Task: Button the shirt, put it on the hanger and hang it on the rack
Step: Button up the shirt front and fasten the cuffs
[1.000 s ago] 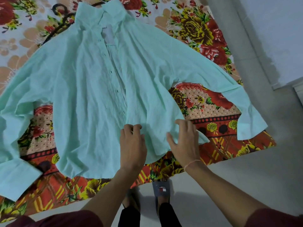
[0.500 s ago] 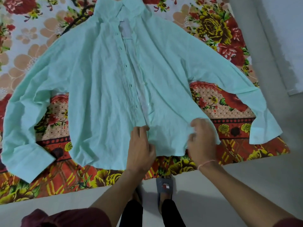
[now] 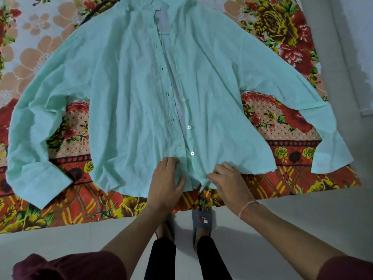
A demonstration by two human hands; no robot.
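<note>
Mint-green cloth at your hands: the lower front of the shirt [image 3: 125, 98], just above its hem, where the two front panels meet.
Your left hand [image 3: 166, 184]: lies palm down on your left panel. The fingers are only slightly bent and press the cloth beside the buttonhole strip, gripping nothing.
Your right hand [image 3: 229, 183]: set on your right panel close to the hem. Its thumb and bent fingers pinch a small fold of the cloth. A thin pink thread [image 3: 247, 207] circles the wrist.
Gap between the hands: narrow, with the bottom of both front strips lying in it.
Buttons [image 3: 192, 153]: white, in a row up the right panel's strip. The ones that show are unfastened.
Buttonholes [image 3: 173, 120]: dark slits up the left panel's edge, just beside the button row.
Shirt as a whole: spread flat and front up, with the collar [image 3: 161, 5] at the far end and the hem towards you.
Sleeves: stretched out to both sides, with one cuff [image 3: 42, 178] on your left and the other cuff [image 3: 331, 152] on your right.
Under the shirt: a flowered sheet [image 3: 282, 126] in red, yellow and peach.
Nearest you: a pale grey floor [image 3: 282, 219]. Your feet stand at the sheet's edge, with a grey slipper [image 3: 202, 221] on your right foot.
</note>
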